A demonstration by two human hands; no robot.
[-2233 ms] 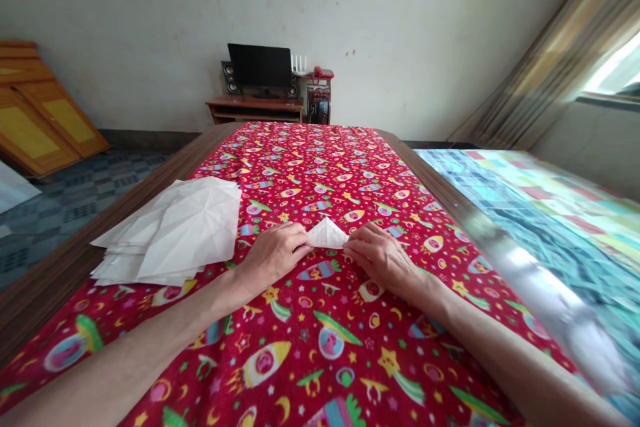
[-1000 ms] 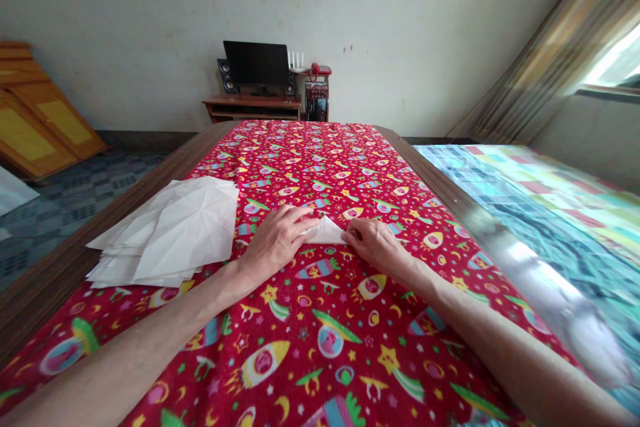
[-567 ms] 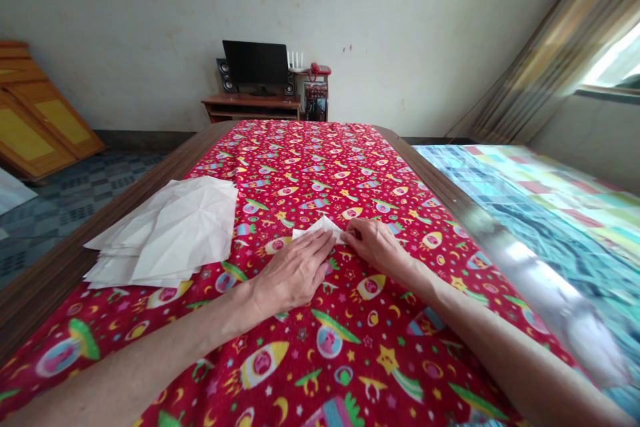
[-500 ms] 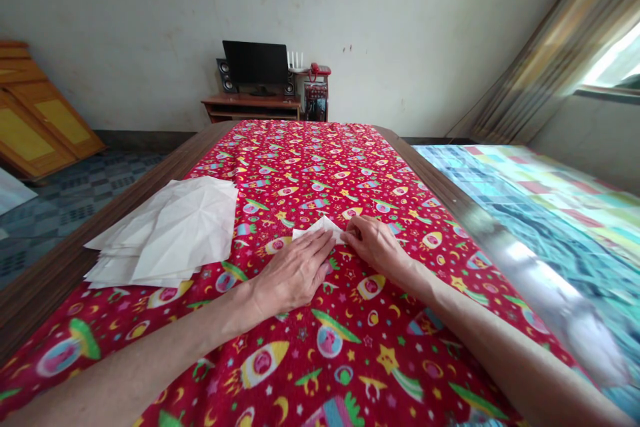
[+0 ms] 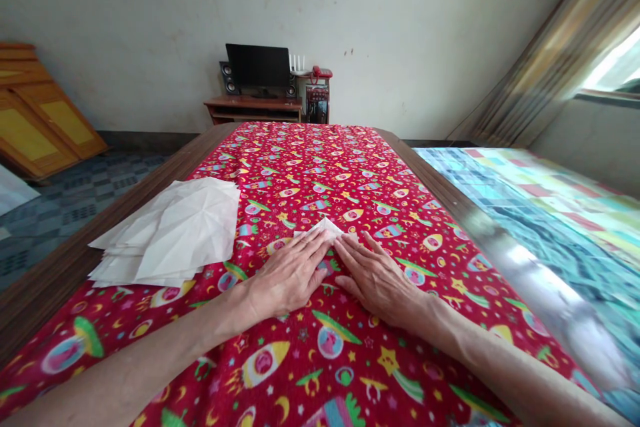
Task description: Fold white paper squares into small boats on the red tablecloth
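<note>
A small folded white paper (image 5: pixel 327 226) lies on the red patterned cloth (image 5: pixel 320 167), its peak pointing away from me. My left hand (image 5: pixel 291 270) rests flat with stretched fingers on the paper's left part. On its right part lies my right hand (image 5: pixel 376 277), also flat, with the fingers extended and the thumb apart. Both hands cover much of the paper's near side. To the left, a stack of creased white paper sheets (image 5: pixel 187 230) sits partly spread out on the cloth.
The cloth covers a dark wooden table (image 5: pixel 445 195). A bed with a colourful sheet (image 5: pixel 525 207) stands on the right. Beyond the table's far end are a monitor (image 5: pixel 257 68) on a desk and a red telephone (image 5: pixel 321 72). An orange cabinet (image 5: pixel 47 117) is at the left.
My right hand has gone from a pinch at the paper's right edge to lying flat on it, fingers stretched. My left hand stays pressed on the paper.
</note>
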